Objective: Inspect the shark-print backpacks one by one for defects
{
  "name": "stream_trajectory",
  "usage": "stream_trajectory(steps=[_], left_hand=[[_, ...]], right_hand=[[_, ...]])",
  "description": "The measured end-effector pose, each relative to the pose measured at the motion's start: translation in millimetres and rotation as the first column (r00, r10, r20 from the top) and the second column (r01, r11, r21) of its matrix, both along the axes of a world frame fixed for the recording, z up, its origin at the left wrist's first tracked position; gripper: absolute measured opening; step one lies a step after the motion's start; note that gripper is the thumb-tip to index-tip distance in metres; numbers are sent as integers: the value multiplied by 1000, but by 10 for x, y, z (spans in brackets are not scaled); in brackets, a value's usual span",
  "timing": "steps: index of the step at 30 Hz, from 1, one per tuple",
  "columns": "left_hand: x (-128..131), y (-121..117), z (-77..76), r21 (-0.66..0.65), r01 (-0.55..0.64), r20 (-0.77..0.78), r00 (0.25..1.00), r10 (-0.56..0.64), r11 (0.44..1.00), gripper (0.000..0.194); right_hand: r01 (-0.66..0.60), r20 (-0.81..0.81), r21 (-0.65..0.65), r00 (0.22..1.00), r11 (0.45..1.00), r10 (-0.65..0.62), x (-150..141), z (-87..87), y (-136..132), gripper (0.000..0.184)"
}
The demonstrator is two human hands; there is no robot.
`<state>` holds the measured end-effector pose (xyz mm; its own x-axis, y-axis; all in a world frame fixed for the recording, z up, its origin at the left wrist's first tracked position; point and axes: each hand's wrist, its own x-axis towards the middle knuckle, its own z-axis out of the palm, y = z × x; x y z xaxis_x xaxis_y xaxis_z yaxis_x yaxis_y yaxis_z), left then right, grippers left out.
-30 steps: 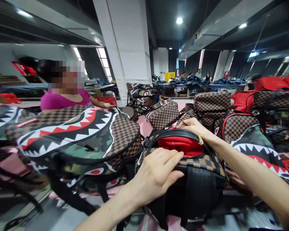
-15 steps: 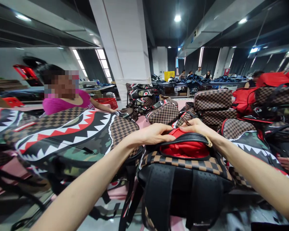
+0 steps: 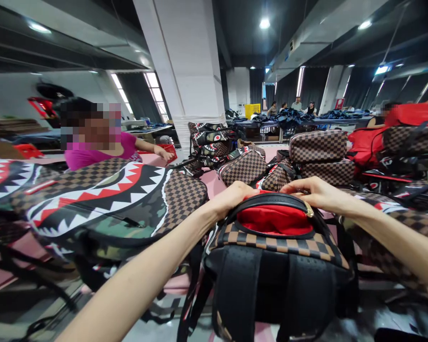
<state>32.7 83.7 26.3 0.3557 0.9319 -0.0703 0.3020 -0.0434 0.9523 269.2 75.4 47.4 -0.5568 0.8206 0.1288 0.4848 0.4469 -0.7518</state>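
A backpack (image 3: pixel 285 247) with brown-and-black checks and wide black shoulder straps stands in front of me, its straps facing me. Its top is unzipped, so the red lining (image 3: pixel 274 219) shows, and a gold zipper pull hangs at the right of the opening. My left hand (image 3: pixel 235 194) is closed on the far left edge of the opening; its fingertips are hidden behind the rim. At the far right edge, my right hand (image 3: pixel 316 192) has bent fingers gripping the bag, the tips partly out of sight.
A large shark-mouth backpack (image 3: pixel 103 204) lies close on the left. Checked bags (image 3: pixel 317 147) are stacked behind, with red bags (image 3: pixel 369 142) at the right. Another checked bag (image 3: pixel 403 228) lies under my right forearm. A person in a pink top (image 3: pixel 124 145) is across the table.
My hands have moved apart along the far rim, the right one rightward, and the opening shows wider. The co-worker's hand has lifted. At the right, a shark-mouth bag has shifted.
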Motion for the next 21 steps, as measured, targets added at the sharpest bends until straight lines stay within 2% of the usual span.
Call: stream_trajectory(steps=[3, 6, 8, 10, 12, 15, 17, 18, 20, 21], left_hand=[[28, 43, -19, -116, 22, 6, 1000, -22, 993, 11], [11, 75, -19, -184, 2, -8, 1000, -3, 983, 11], [-5, 78, -11, -202, -9, -20, 1000, 5, 979, 13], [-16, 75, -5, -222, -33, -40, 999, 25, 974, 14], [-19, 77, -8, -234, -59, -52, 997, 48, 971, 13], [-20, 79, -22, -220, -88, -44, 996, 81, 972, 16], [-23, 65, -25, -212, -80, -20, 997, 78, 974, 17], [-26, 54, -24, -211, -69, -4, 998, 70, 975, 16], [-36, 36, -24, -204, -30, 47, 998, 40, 979, 12], [-44, 33, -28, -195, -4, 79, 997, 20, 981, 10]], right_hand=[[-5, -9, 189, 1000, 982, 7, -67, -26, 27, 26], [-207, 40, 280, 978, 937, 204, -230, 42, 90, 25], [-363, 59, 283, 930, 888, 361, -346, 95, 136, 26], [-477, 102, 252, 878, 842, 467, -459, 128, 174, 25], [-536, 175, 206, 843, 819, 508, -570, 138, 201, 26], [-551, 235, 161, 827, 819, 510, -699, 138, 224, 25], [-511, 191, 161, 855, 844, 482, -694, 146, 215, 25], [-443, 124, 174, 896, 880, 426, -645, 154, 195, 25], [-170, -74, 202, 979, 965, 188, -439, 169, 106, 26], [-8, -159, 195, 986, 981, 39, -289, 172, 33, 27]])
